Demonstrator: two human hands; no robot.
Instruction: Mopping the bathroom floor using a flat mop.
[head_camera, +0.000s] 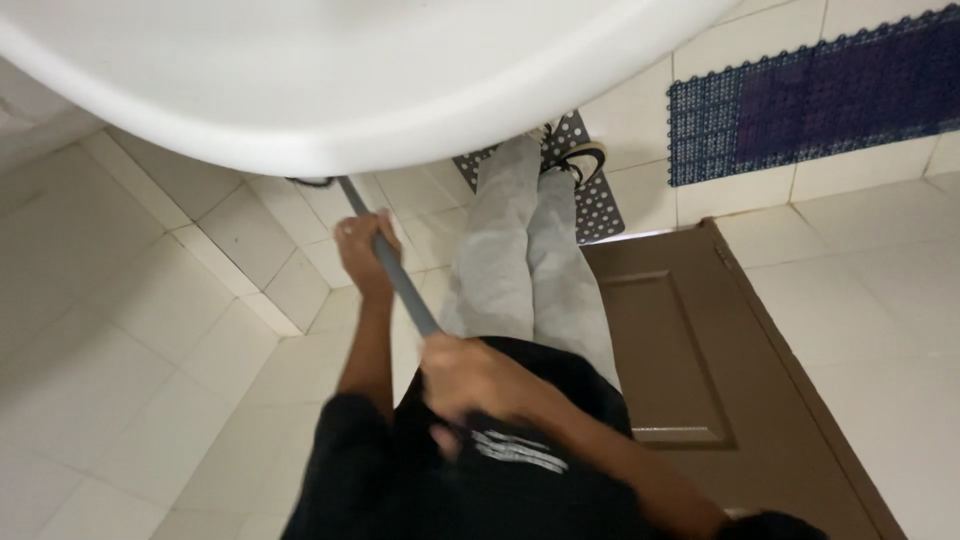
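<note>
Here I see both hands gripping a grey pole (395, 270): left hand (362, 247) higher, right hand (478, 382) lower. Its head vanishes under the white basin (330, 80), whose inside I cannot see.

You see a white basin (330, 80) overhead, cream floor tiles (130, 330), a brown panelled door (700, 360), a blue perforated mat (810, 95), and a grey perforated mat (598, 205) just beside the door.

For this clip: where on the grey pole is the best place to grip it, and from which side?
Best on the bare middle of the grey pole, between the left hand and the right hand. It is a slim, straight shaft slanting down under the white basin, so fingers wrap it easily. Come from above and the near side; its far end is hidden under the basin.
</note>
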